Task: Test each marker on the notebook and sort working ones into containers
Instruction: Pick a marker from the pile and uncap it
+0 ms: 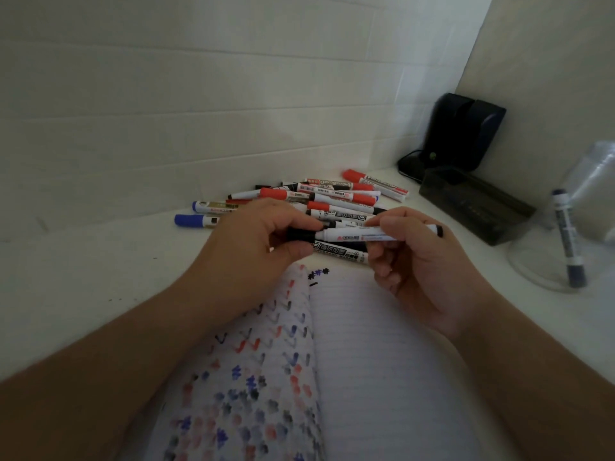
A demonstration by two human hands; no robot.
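Note:
I hold a black-capped white marker point(346, 235) level above the top of the open notebook point(376, 361). My left hand point(253, 247) grips its black cap end. My right hand point(416, 261) pinches the white barrel near the other end. The cap sits on the marker. The notebook's left page is covered with red, blue and black test marks; the right page is nearly blank, with small black marks at its top. A pile of several red, blue and black markers point(319, 197) lies on the white desk just beyond my hands.
A clear glass container point(595, 207) at the right holds one blue marker point(567, 237). A dark rectangular tray point(476, 204) lies behind my right hand, with a black device point(462, 131) in the corner. White walls close off the back and right.

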